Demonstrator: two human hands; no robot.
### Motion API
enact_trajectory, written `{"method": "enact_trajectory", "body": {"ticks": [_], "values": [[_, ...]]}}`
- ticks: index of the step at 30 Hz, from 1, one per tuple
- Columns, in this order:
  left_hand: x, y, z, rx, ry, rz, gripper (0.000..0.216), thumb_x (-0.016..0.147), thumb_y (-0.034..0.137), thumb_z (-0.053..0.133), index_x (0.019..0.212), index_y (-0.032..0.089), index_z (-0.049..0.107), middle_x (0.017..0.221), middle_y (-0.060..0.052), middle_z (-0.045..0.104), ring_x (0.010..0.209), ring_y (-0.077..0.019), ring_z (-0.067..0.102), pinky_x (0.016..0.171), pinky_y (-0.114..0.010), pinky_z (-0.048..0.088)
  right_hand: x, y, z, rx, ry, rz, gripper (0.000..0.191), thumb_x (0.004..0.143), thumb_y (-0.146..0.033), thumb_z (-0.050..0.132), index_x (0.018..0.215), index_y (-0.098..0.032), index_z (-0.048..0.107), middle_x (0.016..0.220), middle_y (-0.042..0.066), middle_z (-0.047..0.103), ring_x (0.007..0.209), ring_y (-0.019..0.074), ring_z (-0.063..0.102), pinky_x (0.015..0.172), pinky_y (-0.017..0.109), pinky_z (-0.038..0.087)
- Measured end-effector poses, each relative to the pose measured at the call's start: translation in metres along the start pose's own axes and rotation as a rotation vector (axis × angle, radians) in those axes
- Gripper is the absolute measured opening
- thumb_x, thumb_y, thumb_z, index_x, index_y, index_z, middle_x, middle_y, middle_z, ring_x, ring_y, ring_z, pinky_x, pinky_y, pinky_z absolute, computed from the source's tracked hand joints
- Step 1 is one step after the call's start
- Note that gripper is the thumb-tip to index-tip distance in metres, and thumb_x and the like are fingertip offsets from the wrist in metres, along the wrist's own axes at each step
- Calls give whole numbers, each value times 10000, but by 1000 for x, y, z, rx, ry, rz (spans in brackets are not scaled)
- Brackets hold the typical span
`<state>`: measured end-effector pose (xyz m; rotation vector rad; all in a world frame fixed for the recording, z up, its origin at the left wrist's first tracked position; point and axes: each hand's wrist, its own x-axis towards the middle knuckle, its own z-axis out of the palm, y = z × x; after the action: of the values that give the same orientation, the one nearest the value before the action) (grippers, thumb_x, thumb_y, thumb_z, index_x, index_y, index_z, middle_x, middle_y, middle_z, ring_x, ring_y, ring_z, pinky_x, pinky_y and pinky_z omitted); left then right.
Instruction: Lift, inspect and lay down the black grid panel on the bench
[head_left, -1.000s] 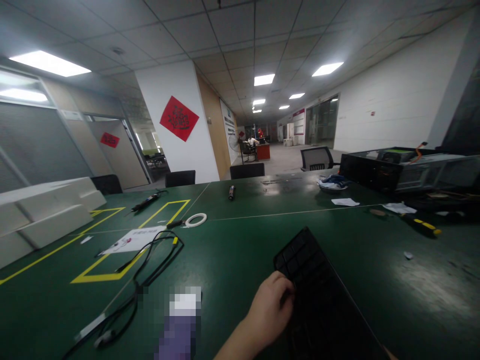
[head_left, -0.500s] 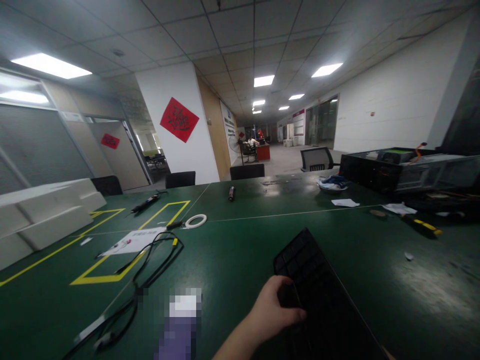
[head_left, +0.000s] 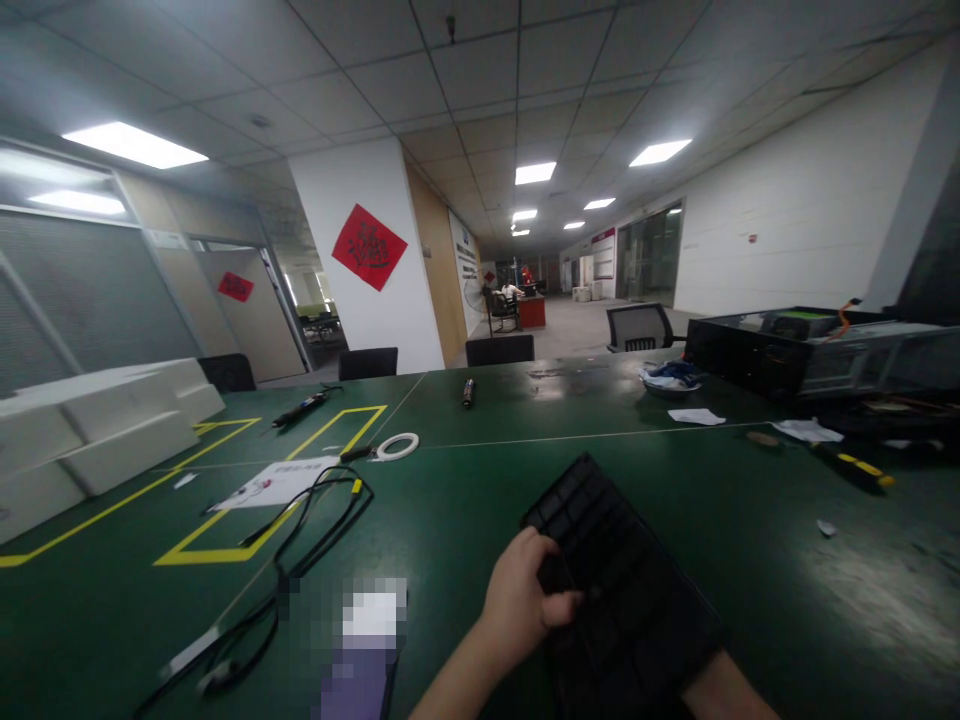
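Note:
A black keyboard (head_left: 622, 570), dark and slightly blurred, is held at a slant over the green table, its far end pointing away from me. My left hand (head_left: 529, 595) grips its left edge, with the thumb on the key side and the other fingers curled round the edge. At the keyboard's lower right edge, my right hand (head_left: 716, 685) holds it from beneath; only the wrist area shows, and the fingers are hidden behind the keyboard. Left of my left hand lies a purple and white thing (head_left: 360, 650), its details pixelated.
Black cables (head_left: 300, 540) and a printed sheet (head_left: 281, 482) lie on the left, beyond them white foam blocks (head_left: 135, 440). A white ring (head_left: 397, 446) rests mid-table. On the right are an open computer case (head_left: 742, 350), a bowl with cloth (head_left: 670, 377) and a yellow-black tool (head_left: 859, 468).
The keyboard and my left hand have shifted left, and the keyboard's key side has turned more into view. My right wrist has come into clearer view at the lower right.

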<state>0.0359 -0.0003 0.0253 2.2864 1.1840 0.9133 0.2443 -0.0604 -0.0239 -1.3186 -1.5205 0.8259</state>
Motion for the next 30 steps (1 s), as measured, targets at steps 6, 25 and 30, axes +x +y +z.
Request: {"method": "enact_trajectory", "body": {"ticks": [6,25,30], "values": [[33,-57,-93,601,97,-481,334,723,437,539,932,179,563,997,-63,576,928,-193,535,779,-249,378,8,21,-2,-161,-244,114,520,699,-255,543,1208,-248,435,1345,50,277,1266,227,203,1059,407,158],[51,-128,-135,760,48,-650,317,837,267,315,930,78,552,985,-189,584,923,-262,560,757,-341,402,12,25,-3,-163,-319,153,569,669,-204,526,1224,-261,415,1366,29,237,1286,227,148,1065,384,110],[10,-127,-148,641,-152,-478,176,770,139,384,755,165,557,845,-54,613,827,-162,562,722,-225,390,8,24,1,-128,-301,158,538,680,-218,516,1207,-277,425,1371,20,216,1283,214,161,1059,375,149]]}}
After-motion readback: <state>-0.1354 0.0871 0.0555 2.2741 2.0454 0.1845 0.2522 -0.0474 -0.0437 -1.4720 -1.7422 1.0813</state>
